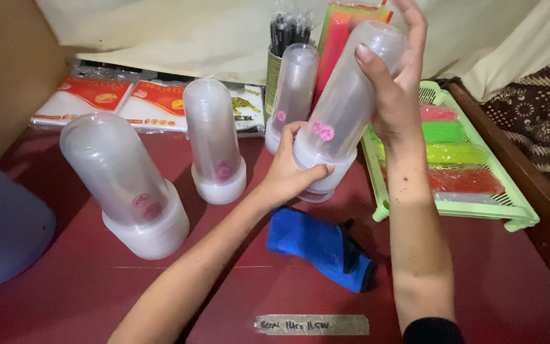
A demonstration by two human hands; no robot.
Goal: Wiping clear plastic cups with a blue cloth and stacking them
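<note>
both hands [351, 108] grip a cup stack [344, 108], long axis tilted up-right.

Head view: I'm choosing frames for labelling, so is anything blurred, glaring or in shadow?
Head view: the held bottle and both hands, left hand and right hand, are fairly sharp; the left-edge container is soft; the red table is dim with soft shadows; no strong glare.

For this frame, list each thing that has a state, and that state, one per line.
Held bottle: upside down, tilted, gripped by both hands.
Left hand: closed around its cap end.
Right hand: wrapped around its upper end.
Three other bottles: standing inverted on caps, untouched.
Blue cloth: crumpled on the table.
Green tray: holding coloured packs.
</note>
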